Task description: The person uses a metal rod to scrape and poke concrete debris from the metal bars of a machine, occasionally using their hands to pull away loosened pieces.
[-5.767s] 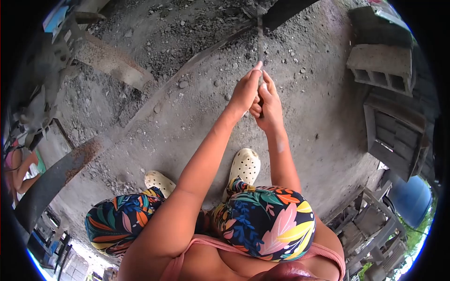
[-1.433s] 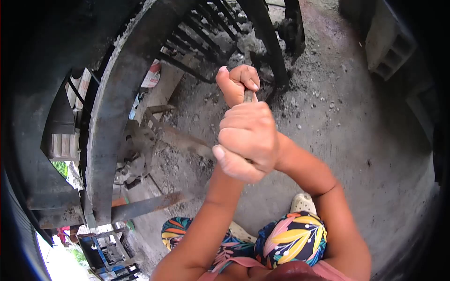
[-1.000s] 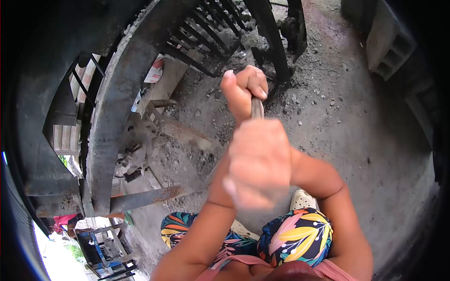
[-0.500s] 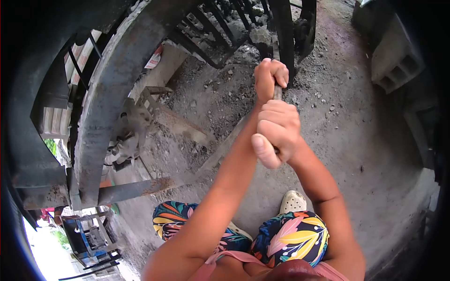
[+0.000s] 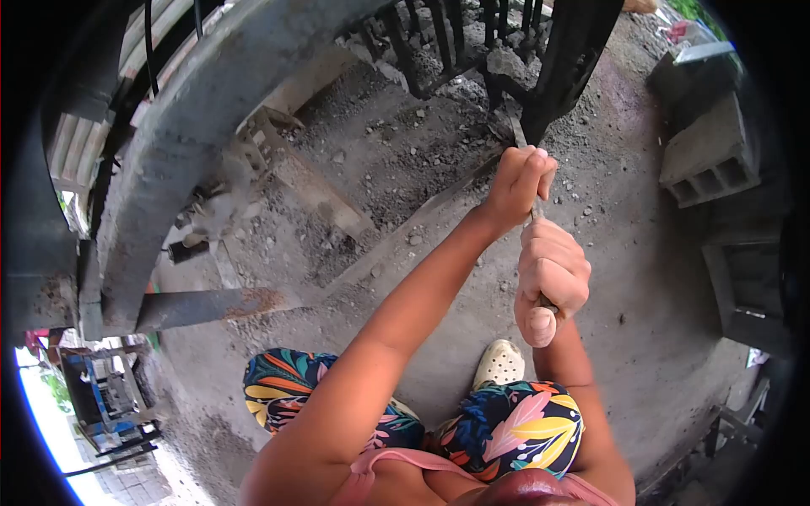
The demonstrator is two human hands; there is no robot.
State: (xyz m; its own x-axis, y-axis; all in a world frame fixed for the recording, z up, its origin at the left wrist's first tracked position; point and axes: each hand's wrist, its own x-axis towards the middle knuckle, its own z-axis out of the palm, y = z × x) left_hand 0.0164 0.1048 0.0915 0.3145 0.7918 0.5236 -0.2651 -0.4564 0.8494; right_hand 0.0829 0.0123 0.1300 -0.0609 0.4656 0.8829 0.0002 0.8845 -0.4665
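Both of my hands are wrapped round a long, thin, grey bar [image 5: 514, 122], one behind the other. My left hand [image 5: 521, 187] is farther along it, closed around the shaft. Nearer my body, my right hand [image 5: 553, 280] grips the bar close to its end, which pokes out beside the thumb. The bar's far end reaches the foot of a dark metal post [image 5: 561, 72] beside a black metal grate [image 5: 439, 51]. Rubble lies around there, and I cannot make out the bar's tip.
A large curved metal beam [image 5: 181, 160] arches at the left. Hollow concrete blocks [image 5: 713, 160] stand at the right. A long flat strip [image 5: 405, 223] crosses the gritty floor [image 5: 456, 312]. A cream clog [image 5: 499, 363] is on my foot below.
My hands and the bar have shifted right and nearer my body in the view, with both grips kept. The bar now slants more. The camera view has also turned somewhat.
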